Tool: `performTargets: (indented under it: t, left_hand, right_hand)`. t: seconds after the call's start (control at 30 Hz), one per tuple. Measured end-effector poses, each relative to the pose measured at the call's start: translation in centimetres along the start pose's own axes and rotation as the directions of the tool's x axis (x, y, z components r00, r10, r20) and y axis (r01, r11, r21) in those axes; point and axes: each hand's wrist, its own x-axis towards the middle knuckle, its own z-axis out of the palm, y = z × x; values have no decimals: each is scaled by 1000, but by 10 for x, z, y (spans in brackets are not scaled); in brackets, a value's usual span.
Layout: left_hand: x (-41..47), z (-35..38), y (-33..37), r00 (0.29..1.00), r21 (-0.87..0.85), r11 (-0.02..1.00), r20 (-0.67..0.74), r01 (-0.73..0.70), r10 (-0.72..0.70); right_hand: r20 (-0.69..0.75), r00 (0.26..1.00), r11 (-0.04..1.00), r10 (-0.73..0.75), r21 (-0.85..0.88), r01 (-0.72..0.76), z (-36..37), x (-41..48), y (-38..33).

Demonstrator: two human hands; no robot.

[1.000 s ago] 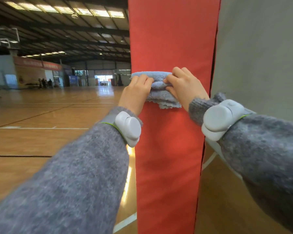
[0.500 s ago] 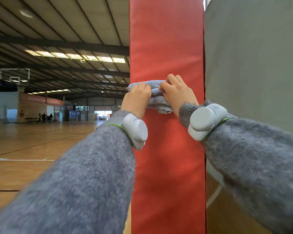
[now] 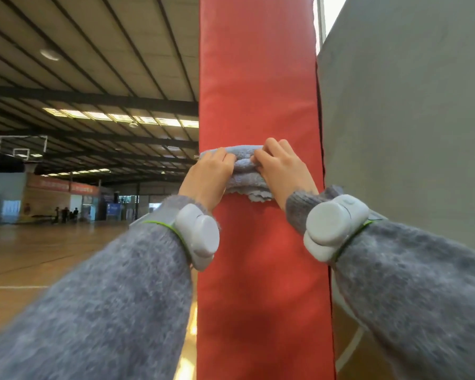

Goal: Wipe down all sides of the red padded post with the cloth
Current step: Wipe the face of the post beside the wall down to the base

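The red padded post [image 3: 258, 78] rises straight in front of me, filling the middle of the view from top to bottom. A folded grey-blue cloth [image 3: 244, 171] lies pressed flat against its front face at about mid height. My left hand [image 3: 207, 176] grips the cloth's left part near the post's left edge, fingers curled over the top fold. My right hand [image 3: 281, 171] grips the cloth's right part the same way. Both wrists carry grey sleeves and white wrist devices. The post's other sides are hidden from here.
A grey padded wall [image 3: 409, 133] stands directly right of the post, with a narrow dark seam between them. To the left lies an open wooden gym floor [image 3: 39, 256], a basketball backboard [image 3: 22, 148] and distant people [image 3: 65, 213].
Both hands have slid the cloth upward along the post's front face, and my view has tilted up, showing more ceiling and less floor.
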Motion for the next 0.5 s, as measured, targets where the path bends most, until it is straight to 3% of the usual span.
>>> performTargets:
  t: [0.1, 0.2, 0.27, 0.33, 0.4, 0.5]
  left_hand:
    - [-13, 2, 8, 997, 49, 997, 52, -53, 51]
    - [2, -7, 12, 996, 77, 995, 72, -64, 59]
    - [23, -12, 19, 997, 132, 991, 72, 24, -34]
    - [47, -17, 27, 982, 71, 983, 73, 169, -174]
    - [66, -21, 34, 957, -40, 958, 79, 283, -279]
    - [77, -22, 33, 942, -122, 934, 70, 335, -328]
  right_hand:
    - [91, 996, 1000, 12, -26, -10, -6, -16, -2]
    - [93, 993, 998, -66, -11, 67, -10, 4, 9]
    - [184, 982, 995, 42, -97, -24, -18, 26, 18]
    - [229, 964, 984, 132, -147, -100, -21, 40, 32]
    - [220, 964, 982, 149, -148, -118, -25, 50, 43]
    - [140, 986, 993, 92, -88, -80, -17, 51, 55]
